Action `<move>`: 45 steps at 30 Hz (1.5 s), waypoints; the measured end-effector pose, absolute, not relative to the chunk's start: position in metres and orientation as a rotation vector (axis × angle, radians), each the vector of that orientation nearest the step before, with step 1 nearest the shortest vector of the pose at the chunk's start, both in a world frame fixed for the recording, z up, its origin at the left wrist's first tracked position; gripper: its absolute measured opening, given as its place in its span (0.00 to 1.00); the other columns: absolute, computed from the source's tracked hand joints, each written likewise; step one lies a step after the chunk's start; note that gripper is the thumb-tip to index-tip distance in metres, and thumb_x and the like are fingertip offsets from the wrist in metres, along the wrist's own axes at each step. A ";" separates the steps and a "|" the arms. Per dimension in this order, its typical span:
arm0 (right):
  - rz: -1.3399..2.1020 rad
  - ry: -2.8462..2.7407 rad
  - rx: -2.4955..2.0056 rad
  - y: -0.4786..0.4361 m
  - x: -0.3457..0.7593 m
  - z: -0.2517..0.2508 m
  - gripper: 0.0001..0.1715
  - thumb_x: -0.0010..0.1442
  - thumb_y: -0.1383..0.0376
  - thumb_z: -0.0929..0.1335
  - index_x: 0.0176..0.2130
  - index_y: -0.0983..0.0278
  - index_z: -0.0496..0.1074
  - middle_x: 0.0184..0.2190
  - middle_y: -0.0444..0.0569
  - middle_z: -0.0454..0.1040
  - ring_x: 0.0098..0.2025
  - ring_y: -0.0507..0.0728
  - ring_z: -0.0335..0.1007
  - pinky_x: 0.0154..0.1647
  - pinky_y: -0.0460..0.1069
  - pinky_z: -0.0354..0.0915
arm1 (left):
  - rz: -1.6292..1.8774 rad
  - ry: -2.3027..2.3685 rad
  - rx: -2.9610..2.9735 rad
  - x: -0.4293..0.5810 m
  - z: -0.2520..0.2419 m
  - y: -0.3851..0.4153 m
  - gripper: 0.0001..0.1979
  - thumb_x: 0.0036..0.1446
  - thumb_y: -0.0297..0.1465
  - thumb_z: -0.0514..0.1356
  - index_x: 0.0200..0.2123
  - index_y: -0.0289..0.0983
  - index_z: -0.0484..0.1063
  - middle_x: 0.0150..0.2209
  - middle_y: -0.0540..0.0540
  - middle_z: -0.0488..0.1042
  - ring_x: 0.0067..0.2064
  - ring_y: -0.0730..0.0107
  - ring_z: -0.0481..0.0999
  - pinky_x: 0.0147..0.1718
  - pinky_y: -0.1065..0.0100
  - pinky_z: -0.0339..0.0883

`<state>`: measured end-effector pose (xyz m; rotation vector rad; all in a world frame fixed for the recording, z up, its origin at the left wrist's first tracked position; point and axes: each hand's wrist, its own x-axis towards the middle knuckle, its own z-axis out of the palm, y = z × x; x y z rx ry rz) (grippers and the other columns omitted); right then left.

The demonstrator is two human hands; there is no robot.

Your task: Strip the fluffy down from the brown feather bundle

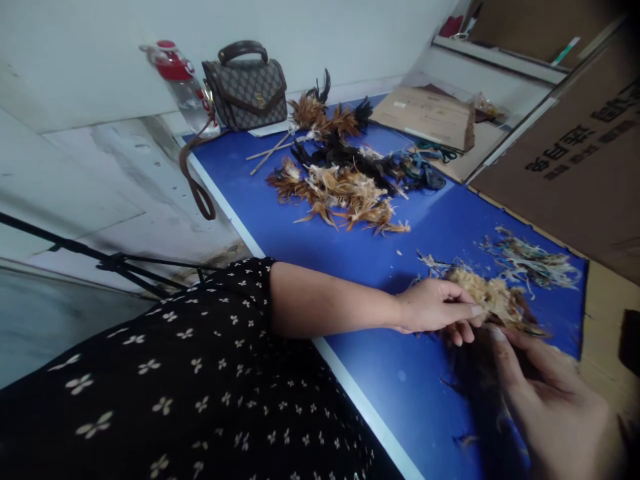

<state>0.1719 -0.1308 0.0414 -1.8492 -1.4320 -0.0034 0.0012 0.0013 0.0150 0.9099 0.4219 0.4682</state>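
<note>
My left hand [440, 308] reaches across the blue table with thumb and forefinger pinched together at the near edge of a pile of pale, fluffy feathers [493, 293]. Close by on the right, my right hand [555, 393] pinches a dark brown feather [523, 325] between thumb and forefinger. The two sets of fingertips almost meet. What lies right between the left fingertips is small and partly hidden, but it looks like part of a feather. Further up the table lies a heap of brown and cream feathers [345, 190], with black feathers behind it.
Feather bundles on sticks [273, 152] lie at the back, beside a patterned handbag [253, 93] and a red-capped bottle [183, 87]. Pale stripped scraps [537, 260] lie at the right. Cardboard [565, 160] walls the right side; a flat carton [425, 117] sits behind.
</note>
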 end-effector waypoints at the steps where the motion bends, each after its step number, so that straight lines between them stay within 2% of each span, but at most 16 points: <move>1: -0.021 -1.439 -1.829 -0.130 0.173 0.038 0.27 0.64 0.40 0.77 0.44 0.59 0.89 0.39 0.53 0.88 0.36 0.64 0.86 0.48 0.56 0.83 | 0.492 0.446 0.912 0.002 0.015 0.001 0.18 0.69 0.43 0.73 0.39 0.35 0.73 0.25 0.52 0.79 0.22 0.78 0.76 0.29 0.71 0.73; 7: -0.070 -1.414 -1.854 -0.133 0.174 0.023 0.27 0.66 0.43 0.77 0.49 0.61 0.90 0.44 0.55 0.89 0.40 0.65 0.87 0.55 0.59 0.82 | 0.563 0.525 0.977 0.001 0.015 0.000 0.11 0.75 0.37 0.66 0.43 0.38 0.70 0.24 0.55 0.78 0.19 0.78 0.73 0.25 0.72 0.68; 11: -0.095 -1.411 -1.837 -0.135 0.173 0.020 0.25 0.67 0.45 0.77 0.50 0.60 0.89 0.45 0.54 0.89 0.42 0.65 0.87 0.53 0.58 0.81 | 0.451 0.445 1.057 0.000 0.010 -0.003 0.09 0.76 0.36 0.64 0.43 0.37 0.72 0.25 0.54 0.79 0.21 0.77 0.75 0.24 0.72 0.66; 15: -0.117 -1.462 -1.824 -0.133 0.179 0.017 0.23 0.68 0.48 0.77 0.51 0.60 0.89 0.45 0.53 0.89 0.42 0.64 0.87 0.55 0.57 0.79 | 0.432 0.405 1.022 0.000 0.009 -0.004 0.12 0.74 0.38 0.66 0.40 0.36 0.74 0.30 0.52 0.80 0.25 0.78 0.77 0.26 0.71 0.70; 18: -0.134 -1.531 -1.747 -0.133 0.182 0.018 0.21 0.68 0.49 0.77 0.49 0.61 0.89 0.42 0.52 0.88 0.39 0.62 0.86 0.52 0.55 0.78 | 0.437 0.440 1.035 -0.002 0.013 -0.003 0.15 0.72 0.39 0.70 0.36 0.37 0.74 0.26 0.54 0.77 0.22 0.80 0.72 0.23 0.72 0.65; 21: -0.105 -1.536 -1.706 -0.134 0.182 0.022 0.19 0.68 0.50 0.77 0.48 0.60 0.88 0.41 0.51 0.88 0.39 0.61 0.84 0.48 0.54 0.76 | 0.425 0.507 1.064 -0.005 0.018 -0.002 0.14 0.74 0.36 0.66 0.34 0.38 0.73 0.23 0.54 0.74 0.20 0.81 0.67 0.20 0.72 0.59; 24: -0.010 -1.500 -1.706 -0.136 0.184 0.023 0.19 0.67 0.49 0.77 0.47 0.59 0.88 0.42 0.50 0.87 0.40 0.61 0.82 0.46 0.54 0.74 | 0.408 0.539 1.078 -0.007 0.020 -0.003 0.13 0.75 0.34 0.65 0.34 0.38 0.72 0.23 0.55 0.74 0.21 0.81 0.66 0.21 0.73 0.59; 31: 0.154 -1.485 -1.680 -0.142 0.192 0.025 0.15 0.64 0.49 0.80 0.44 0.55 0.87 0.39 0.46 0.84 0.38 0.60 0.81 0.45 0.53 0.75 | 0.372 0.548 1.136 -0.004 0.011 -0.003 0.15 0.71 0.39 0.69 0.35 0.38 0.73 0.24 0.56 0.73 0.22 0.81 0.66 0.23 0.73 0.62; 36: 0.232 -1.544 -1.646 -0.141 0.184 0.031 0.12 0.64 0.51 0.81 0.42 0.53 0.86 0.37 0.43 0.84 0.35 0.56 0.79 0.43 0.49 0.75 | 0.202 0.527 1.343 -0.006 0.010 -0.001 0.09 0.73 0.32 0.65 0.37 0.39 0.73 0.23 0.57 0.73 0.22 0.80 0.68 0.25 0.73 0.62; 41: 0.313 -1.476 -1.727 -0.141 0.193 0.021 0.18 0.59 0.47 0.83 0.43 0.53 0.87 0.38 0.44 0.85 0.35 0.58 0.80 0.37 0.48 0.76 | 0.023 0.320 1.443 -0.010 0.016 0.002 0.12 0.64 0.29 0.75 0.32 0.37 0.75 0.22 0.55 0.76 0.25 0.77 0.74 0.29 0.72 0.68; 45: 0.378 -1.206 -1.837 -0.141 0.206 0.011 0.27 0.51 0.44 0.85 0.45 0.54 0.88 0.41 0.45 0.87 0.35 0.58 0.82 0.33 0.46 0.77 | 0.041 0.241 1.236 -0.006 0.013 0.003 0.11 0.61 0.29 0.78 0.36 0.37 0.78 0.25 0.55 0.79 0.26 0.79 0.74 0.28 0.72 0.67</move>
